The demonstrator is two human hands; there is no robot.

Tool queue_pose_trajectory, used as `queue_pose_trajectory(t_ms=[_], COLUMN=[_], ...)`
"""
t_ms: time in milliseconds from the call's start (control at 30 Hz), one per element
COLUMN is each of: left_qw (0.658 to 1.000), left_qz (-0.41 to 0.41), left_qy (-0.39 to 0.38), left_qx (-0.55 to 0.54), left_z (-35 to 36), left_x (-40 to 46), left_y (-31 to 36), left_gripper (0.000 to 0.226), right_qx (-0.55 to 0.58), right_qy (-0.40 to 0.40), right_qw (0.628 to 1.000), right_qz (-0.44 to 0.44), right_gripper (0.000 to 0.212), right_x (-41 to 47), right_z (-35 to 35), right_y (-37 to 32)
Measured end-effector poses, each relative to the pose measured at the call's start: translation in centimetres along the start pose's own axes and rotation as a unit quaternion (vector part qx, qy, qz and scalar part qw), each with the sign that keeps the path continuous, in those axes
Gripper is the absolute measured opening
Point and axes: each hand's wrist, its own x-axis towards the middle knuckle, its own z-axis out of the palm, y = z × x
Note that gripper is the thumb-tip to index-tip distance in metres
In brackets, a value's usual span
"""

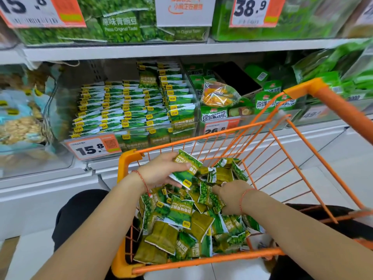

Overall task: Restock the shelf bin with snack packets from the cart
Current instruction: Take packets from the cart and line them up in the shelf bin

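**stockguy:** Loads of stuff around here tbh. Clear shelf bin (125, 110) at 11 o'clock is packed with upright green rows, a 15.8 price tag (93, 147) on its front. Next bin at 1 o'clock has mixed veggie crisp bags (220, 93). The orange cart (129, 158) sits right against the shelf edge, its far rim just under the tag.

**aisle9:** And the hands?

**stockguy:** Left hand (159, 171) pinches one snack packet (186, 170), thumb under, fingers over, lifted above the pile of packets (181, 225). Right hand (232, 196) is knuckles-up in the pile at 3 o'clock, fingers curled onto a packet; can't tell if it's really gripped.

**aisle9:** Room to move?

**stockguy:** Open gap above the rows under the upper shelf (121, 52); the cart's right side at 2 o'clock holds no packets.
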Motion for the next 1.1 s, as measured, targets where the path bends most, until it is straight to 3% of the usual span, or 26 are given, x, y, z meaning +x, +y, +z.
queue_pose_trajectory(t_ms=[133,233,300,367,433,533,600,700,833,967,1033,1100], left_qw=[0.994,0.981,0.976,0.988,0.994,0.968,0.964,0.958,0.943,0.958,0.958,0.960], left_qz=[0.040,0.043,0.035,0.030,0.052,0.074,0.090,0.105,0.122,0.116,0.139,0.148], left_qy=[0.031,0.019,0.003,-0.023,-0.093,-0.158,-0.172,-0.197,-0.234,-0.200,-0.166,-0.124], left_qx=[0.097,0.187,0.216,0.149,-0.005,-0.178,-0.182,-0.181,-0.204,-0.170,-0.187,-0.201], left_z=[-0.5,-0.5,-0.5,-0.7,-0.9,-1.2,-1.4,-1.6,-1.7,-1.5,-1.5,-1.4], left_x=[0.4,0.3,-0.1,-0.4,-0.7,-1.5,-1.5,-1.6,-1.4,-1.2,-1.1,-0.9], left_y=[-0.2,-0.4,-0.4,-0.1,0.0,0.6,0.6,0.6,0.4,0.1,0.1,0.2], left_gripper=[0.066,0.059,0.052,0.042,0.034,0.019,0.016,0.042,0.057,0.064,0.043,0.030], right_qx=[0.168,0.349,0.388,0.350,0.264,0.200,0.208,0.213,0.185,0.208,0.359,0.532], right_qy=[0.027,0.093,0.160,0.234,0.306,0.397,0.431,0.472,0.568,0.580,0.522,0.421], right_qw=[0.985,0.932,0.907,0.906,0.913,0.891,0.870,0.844,0.782,0.769,0.764,0.730], right_qz=[-0.007,-0.022,-0.032,-0.036,-0.052,-0.095,-0.116,-0.136,-0.181,-0.171,-0.119,-0.079], right_gripper=[0.049,0.042,0.042,0.043,0.041,0.032,0.028,0.028,0.025,0.022,0.036,0.040], right_x=[-1.1,-1.9,-2.5,-2.9,-2.9,-2.7,-2.5,-2.8,-3.1,-2.9,-3.5,-4.0], right_z=[-1.0,-2.3,-3.0,-3.3,-3.3,-3.0,-3.0,-3.2,-3.6,-3.7,-3.9,-4.3], right_y=[1.8,2.9,3.0,2.6,2.2,1.6,1.5,1.5,0.5,-0.2,-0.6,-0.9])
